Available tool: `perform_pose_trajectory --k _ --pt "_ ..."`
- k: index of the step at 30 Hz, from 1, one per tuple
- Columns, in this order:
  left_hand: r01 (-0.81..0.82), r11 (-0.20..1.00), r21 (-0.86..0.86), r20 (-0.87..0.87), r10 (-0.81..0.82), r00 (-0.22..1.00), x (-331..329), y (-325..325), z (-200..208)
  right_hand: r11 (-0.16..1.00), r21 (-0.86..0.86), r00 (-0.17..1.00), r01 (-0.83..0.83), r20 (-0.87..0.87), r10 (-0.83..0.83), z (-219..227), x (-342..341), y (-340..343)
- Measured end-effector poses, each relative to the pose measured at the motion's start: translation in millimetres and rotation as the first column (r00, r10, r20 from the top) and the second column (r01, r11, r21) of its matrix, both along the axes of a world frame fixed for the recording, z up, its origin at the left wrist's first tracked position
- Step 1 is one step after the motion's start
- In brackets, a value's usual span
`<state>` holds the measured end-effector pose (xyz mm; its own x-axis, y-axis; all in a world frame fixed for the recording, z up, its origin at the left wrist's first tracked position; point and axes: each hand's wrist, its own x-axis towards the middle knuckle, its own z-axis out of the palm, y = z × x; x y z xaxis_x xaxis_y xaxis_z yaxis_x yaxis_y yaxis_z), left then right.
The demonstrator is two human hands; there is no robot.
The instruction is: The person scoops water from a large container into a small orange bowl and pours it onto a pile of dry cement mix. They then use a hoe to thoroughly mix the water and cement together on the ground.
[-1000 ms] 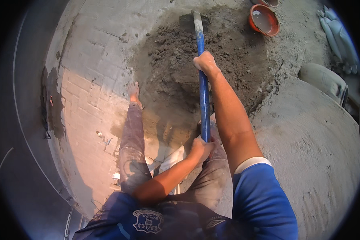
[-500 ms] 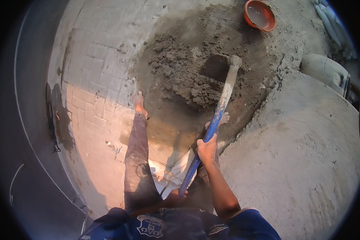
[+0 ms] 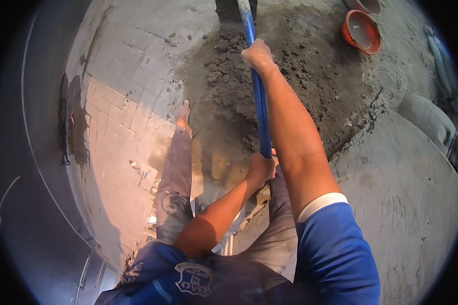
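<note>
Both my hands are wrapped round the blue handle of a hoe (image 3: 260, 109). My right hand (image 3: 258, 54) grips it higher up, with that arm stretched far forward. My left hand (image 3: 261, 169) is closed round the near end, just in front of my legs. The dark, wide blade sits at the top edge, partly cut off by the picture, beyond the mortar. Below the shaft spreads a heap of wet grey mortar (image 3: 310, 76), lumpy and loose, on the ground.
An orange bowl (image 3: 362, 32) with greyish liquid stands at the far right, another bowl (image 3: 365, 6) behind it. A pale rounded container (image 3: 428, 119) lies farther right beside a smooth sand-coloured slope (image 3: 397, 203). Brick paving (image 3: 112, 112) is on the left. My bare feet flank the heap's near edge.
The hoe has swung up and away from me, its blade leaving the mortar for the top edge. Both my hands have moved forward with the handle, and the right arm has straightened.
</note>
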<state>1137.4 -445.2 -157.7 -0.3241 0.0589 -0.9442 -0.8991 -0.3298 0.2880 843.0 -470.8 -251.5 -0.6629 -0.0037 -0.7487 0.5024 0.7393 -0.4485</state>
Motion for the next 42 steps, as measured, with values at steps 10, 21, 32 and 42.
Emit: perform_pose_trajectory --k 10,21,32,42 --pt "-0.264 0.927 0.265 0.132 0.237 0.963 59 50 145 0.979 0.114 0.975 -0.168 0.166 0.148 50 113 42" --pt "-0.009 0.936 0.352 0.302 -0.104 0.948 172 -32 195 0.981 0.183 0.989 0.062 0.119 -0.085 110 229 43" --pt "0.615 0.691 0.381 0.059 -0.682 0.729 316 -147 230 0.899 0.213 0.889 0.382 0.180 -0.420 171 388 65" --pt "0.775 0.624 0.101 -0.065 -0.773 0.631 195 -164 182 0.135 -0.257 0.231 0.957 0.389 -0.892 158 268 118"
